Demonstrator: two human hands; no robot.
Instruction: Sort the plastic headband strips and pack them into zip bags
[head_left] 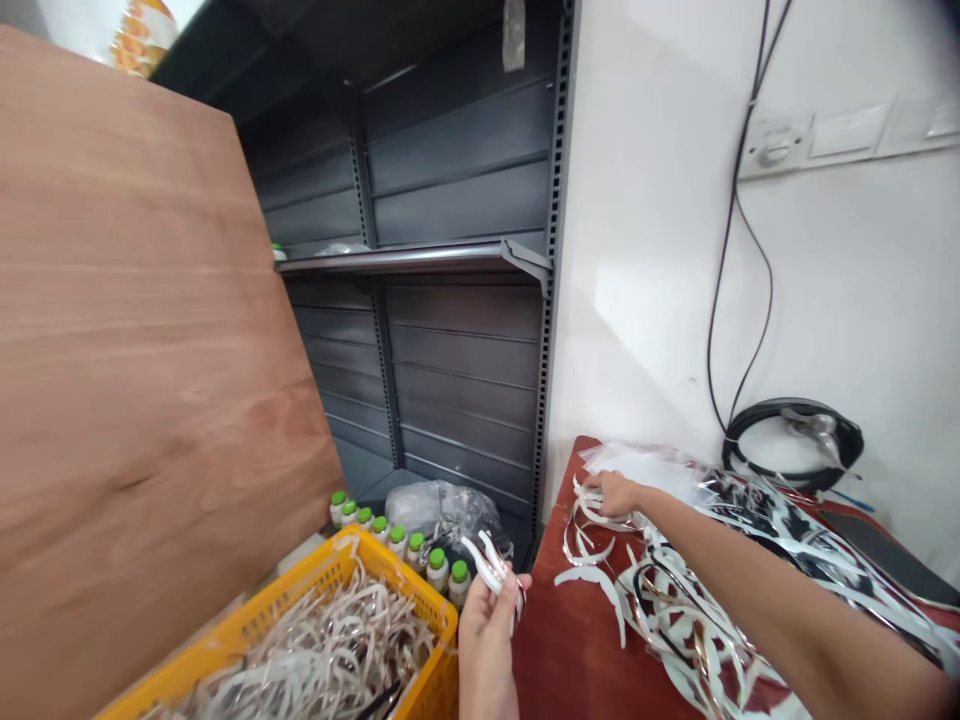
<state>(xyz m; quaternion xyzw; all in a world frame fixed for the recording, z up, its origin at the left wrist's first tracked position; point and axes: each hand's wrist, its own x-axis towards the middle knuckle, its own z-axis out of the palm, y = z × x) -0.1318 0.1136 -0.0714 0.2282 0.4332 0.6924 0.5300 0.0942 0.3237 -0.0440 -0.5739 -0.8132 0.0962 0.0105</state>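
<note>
White painted wall (637, 260) backs a red-brown table (551, 640), where the outstretched right hand (613, 494) touches thin curved white strips (592, 573), grip unclear; the left hand (489, 640) clamps a small white-strip bunch (486, 572) between thumb and fingers.

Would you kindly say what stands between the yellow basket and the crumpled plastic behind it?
A row of green-capped bottles stands there, as the head view shows.

"How's the light?"
"Bright on the wall (645, 230) beyond the right fingers (612, 492), with a soft diagonal shadow; dim inside the shelving (465, 360) beyond the left fingers (507, 597)."
"And sharpness?"
"Softish; stretched toward the edges, and the corner far above and right of the right fingers goes dark."
</note>
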